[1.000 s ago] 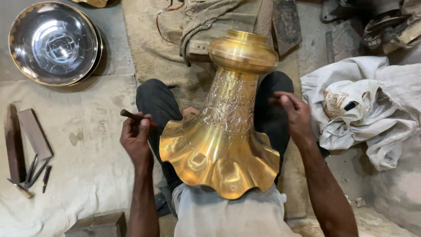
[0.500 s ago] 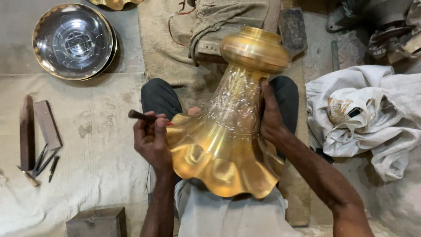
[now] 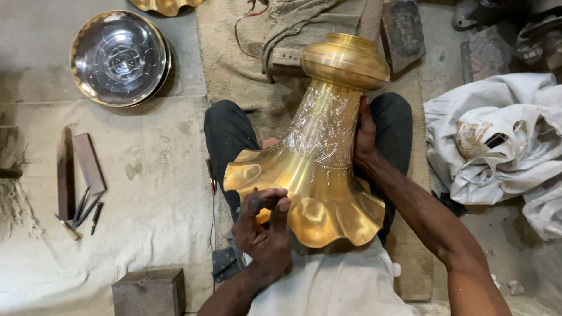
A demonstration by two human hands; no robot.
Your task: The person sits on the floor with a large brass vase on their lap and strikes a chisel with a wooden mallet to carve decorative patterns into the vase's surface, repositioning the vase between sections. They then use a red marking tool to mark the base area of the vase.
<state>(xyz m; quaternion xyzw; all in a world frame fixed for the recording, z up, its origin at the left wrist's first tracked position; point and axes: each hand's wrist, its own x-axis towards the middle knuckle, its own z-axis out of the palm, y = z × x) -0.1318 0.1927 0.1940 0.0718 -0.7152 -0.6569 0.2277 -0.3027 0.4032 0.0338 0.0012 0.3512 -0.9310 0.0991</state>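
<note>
The brass vase (image 3: 325, 158) lies tilted across the lap at frame centre. The right hand (image 3: 364, 136) grips its engraved neck; the left hand (image 3: 266, 225) pinches the fluted rim. Risk: the polished surface may slip from either grip and dent.

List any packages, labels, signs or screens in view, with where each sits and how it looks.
White bags: crumpled heap on the floor, right of the brass vase; one has a brownish printed patch.
Small box: dark, blocky, bottom left on the cloth; no label visible.
No signs or screens.
</note>
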